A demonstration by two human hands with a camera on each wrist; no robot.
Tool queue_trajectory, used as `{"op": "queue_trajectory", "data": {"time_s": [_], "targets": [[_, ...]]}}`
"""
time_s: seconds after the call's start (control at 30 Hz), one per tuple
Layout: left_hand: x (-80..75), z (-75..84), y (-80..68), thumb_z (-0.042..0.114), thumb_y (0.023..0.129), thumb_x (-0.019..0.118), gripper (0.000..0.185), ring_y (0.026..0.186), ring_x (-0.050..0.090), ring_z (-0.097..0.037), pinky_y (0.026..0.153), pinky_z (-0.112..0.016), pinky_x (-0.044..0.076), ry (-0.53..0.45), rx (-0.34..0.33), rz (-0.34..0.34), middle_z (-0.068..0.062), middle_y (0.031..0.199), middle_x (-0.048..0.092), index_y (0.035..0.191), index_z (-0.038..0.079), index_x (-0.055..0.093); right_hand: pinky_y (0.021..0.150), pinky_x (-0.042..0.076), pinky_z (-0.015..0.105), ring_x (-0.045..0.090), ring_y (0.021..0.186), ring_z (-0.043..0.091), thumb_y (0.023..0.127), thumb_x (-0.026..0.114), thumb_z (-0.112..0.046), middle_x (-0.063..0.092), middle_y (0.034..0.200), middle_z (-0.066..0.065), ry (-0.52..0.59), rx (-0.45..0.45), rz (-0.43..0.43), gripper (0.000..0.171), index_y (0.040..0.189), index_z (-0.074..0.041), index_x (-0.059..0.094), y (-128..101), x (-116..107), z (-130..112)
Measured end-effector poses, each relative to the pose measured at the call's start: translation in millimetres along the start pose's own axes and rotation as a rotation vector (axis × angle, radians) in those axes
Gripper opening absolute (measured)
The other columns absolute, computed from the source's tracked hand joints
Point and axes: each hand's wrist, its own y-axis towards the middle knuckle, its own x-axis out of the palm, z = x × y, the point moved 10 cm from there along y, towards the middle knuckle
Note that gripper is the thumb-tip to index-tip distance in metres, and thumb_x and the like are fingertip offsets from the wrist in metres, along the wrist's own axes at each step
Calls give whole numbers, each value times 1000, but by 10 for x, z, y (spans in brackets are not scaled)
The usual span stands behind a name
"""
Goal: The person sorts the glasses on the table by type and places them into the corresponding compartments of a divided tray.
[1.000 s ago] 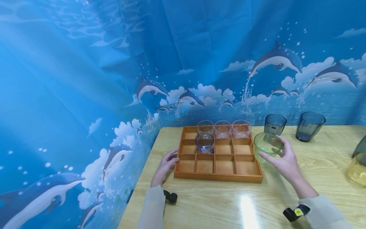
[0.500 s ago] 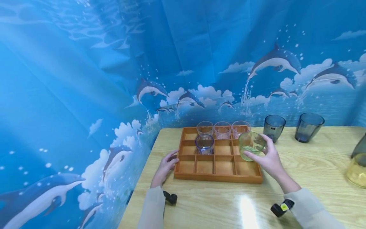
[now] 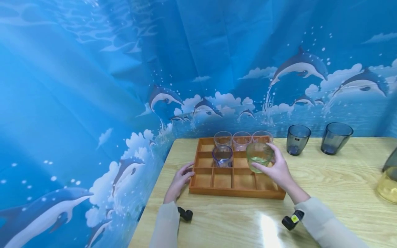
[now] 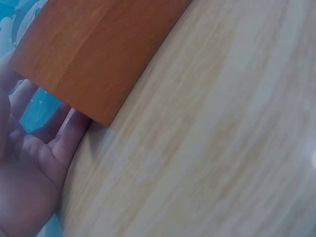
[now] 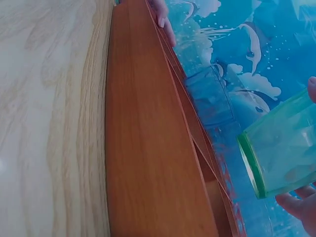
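Observation:
A light green glass [image 3: 256, 159] is in my right hand [image 3: 280, 169], gripped between thumb and fingers from its right side. It hangs above the right-hand part of a wooden compartment tray [image 3: 235, 193]. The right wrist view shows the green glass [image 5: 284, 148] with its thick green base apart from the tray's dividers. My left hand [image 3: 179, 181] touches the tray's left side; in the left wrist view its loosely bent fingers [image 4: 69, 136] lie along the end wall. A blue-rimmed glass [image 3: 222, 157] stands in the tray's middle row, with clear pinkish glasses [image 3: 242, 142] in the back row.
Two grey-blue glasses [image 3: 297, 140] [image 3: 336, 138] stand behind and right of the tray. A yellow glass [image 3: 388, 185] and a dark one [image 3: 391, 162] are at the far right. A dolphin-print curtain [image 3: 198, 69] hangs behind the wood-grain table [image 3: 235, 224].
My right hand has carried the green glass leftward, from the tray's right edge to over its right-hand compartments. The left hand has stayed at the tray's left side.

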Motion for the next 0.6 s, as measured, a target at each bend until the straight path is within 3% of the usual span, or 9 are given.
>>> {"op": "queue_trajectory", "data": {"time_s": [0.17,0.37,0.6], "targets": [[-58,-164,99,25,90,62,46,108,50,-23,84,-37,46,6,25,36,-11,122,51,134,21,51,84,43,56,45,112,42,73,80,-28,37,133,21,26,12,-18,91,143,-9,25,53,118,2],[-69,-195,115,26,89,62,44,110,48,-23,87,-40,45,8,9,39,-10,123,51,133,24,53,86,42,56,44,114,39,72,81,-31,38,132,19,43,11,-24,90,142,-12,29,150,233,18],[-47,-212,123,24,92,59,47,114,46,-24,91,-43,42,-8,2,13,-11,128,48,137,20,48,87,41,56,43,115,42,73,79,-34,34,136,20,24,51,-42,93,144,-11,24,228,358,120]]}}
